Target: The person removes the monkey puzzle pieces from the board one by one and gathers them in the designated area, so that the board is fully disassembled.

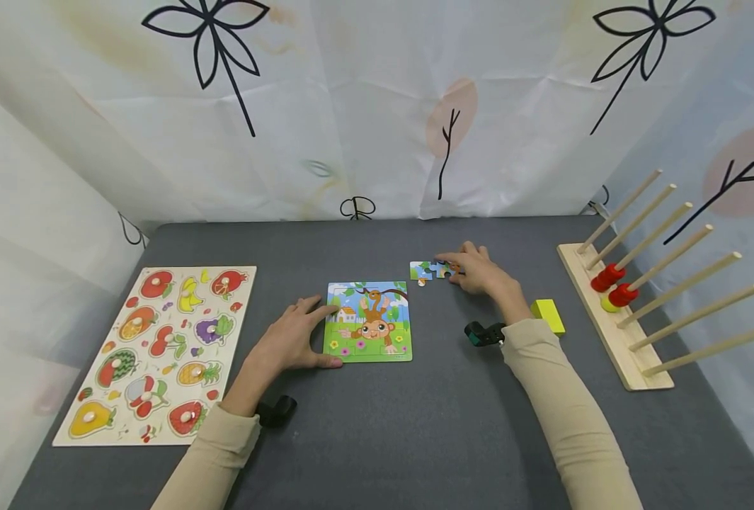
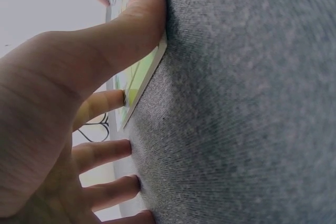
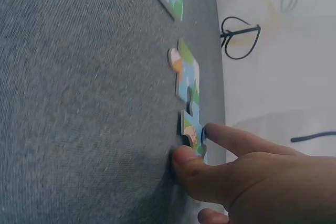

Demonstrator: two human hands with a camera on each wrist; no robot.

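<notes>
A square jigsaw puzzle with a monkey picture lies in the middle of the table. My left hand rests at its left side, thumb on the near left corner, index finger on the left edge, other fingers spread on the cloth. Behind the puzzle to the right lies a loose jigsaw piece. Close beside it, my right hand pinches another jigsaw piece between thumb and index finger, flat against the table. Part of that piece, and whatever is under the palm, is hidden.
A fruit peg puzzle board lies at the left. On the right stands a wooden peg rack with red beads and one yellow bead. A yellow block sits beside my right wrist. Fabric walls enclose the grey table.
</notes>
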